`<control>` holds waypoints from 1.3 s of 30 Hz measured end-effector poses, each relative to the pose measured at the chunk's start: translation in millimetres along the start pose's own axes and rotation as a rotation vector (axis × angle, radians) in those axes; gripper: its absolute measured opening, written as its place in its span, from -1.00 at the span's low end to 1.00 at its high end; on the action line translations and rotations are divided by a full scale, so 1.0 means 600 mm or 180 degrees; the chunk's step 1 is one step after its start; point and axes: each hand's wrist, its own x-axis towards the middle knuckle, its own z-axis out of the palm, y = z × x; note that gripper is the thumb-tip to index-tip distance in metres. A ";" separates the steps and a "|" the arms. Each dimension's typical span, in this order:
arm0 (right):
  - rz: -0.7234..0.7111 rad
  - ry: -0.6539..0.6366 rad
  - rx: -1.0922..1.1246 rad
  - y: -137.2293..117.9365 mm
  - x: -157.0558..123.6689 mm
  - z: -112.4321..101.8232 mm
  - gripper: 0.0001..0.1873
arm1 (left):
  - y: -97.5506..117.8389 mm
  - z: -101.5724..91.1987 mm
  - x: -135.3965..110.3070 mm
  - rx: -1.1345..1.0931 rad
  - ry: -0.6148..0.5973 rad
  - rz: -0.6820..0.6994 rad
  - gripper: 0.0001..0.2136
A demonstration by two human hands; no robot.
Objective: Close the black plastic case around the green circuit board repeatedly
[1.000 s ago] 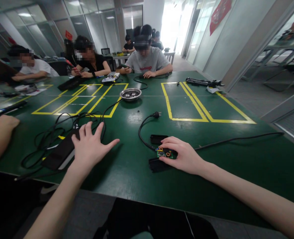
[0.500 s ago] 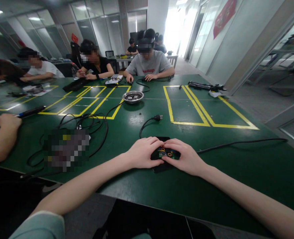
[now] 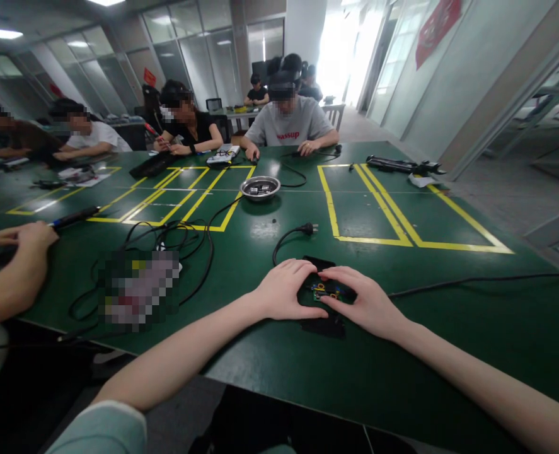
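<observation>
Near the front of the green table [image 3: 270, 353], a small circuit board [image 3: 325, 292] with orange ring-shaped coils sits between my hands. My left hand [image 3: 283, 291] curls its thumb and fingers round the board's left side. From the right, my right hand [image 3: 367, 304] grips the other end, its thumb and fingertips at the board's edges. Beneath lies a flat black plastic piece [image 3: 324, 326], mostly hidden by my hands. A black cord ends in a plug [image 3: 310, 228] just beyond my left hand, and another black cable [image 3: 472, 279] runs off to the right.
A metal bowl [image 3: 260, 187] with small metal parts stands farther back. To the left are a blurred-out item [image 3: 140, 290] and tangled black cables [image 3: 166, 234]. A neighbour's hand [image 3: 36, 249] is at the far left. Yellow tape [image 3: 374, 240] marks the table; people sit opposite.
The view has shifted slightly, moving the scene right and down. My two hands' fingertips are a little farther apart, still around the circuit board.
</observation>
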 end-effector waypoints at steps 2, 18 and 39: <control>0.0030 -0.0027 0.0090 0.002 0.002 -0.001 -0.71 | -0.001 0.003 0.002 -0.0008 0.0059 0.0002 -0.33; -0.0324 -0.0369 -0.0043 0.015 0.007 -0.014 -0.56 | -0.023 -0.018 -0.007 -0.0251 0.0079 0.0126 -0.96; -0.0471 -0.0181 -0.0317 -0.002 0.018 -0.007 -0.59 | -0.019 -0.032 -0.017 -0.0320 0.0035 0.0212 -0.92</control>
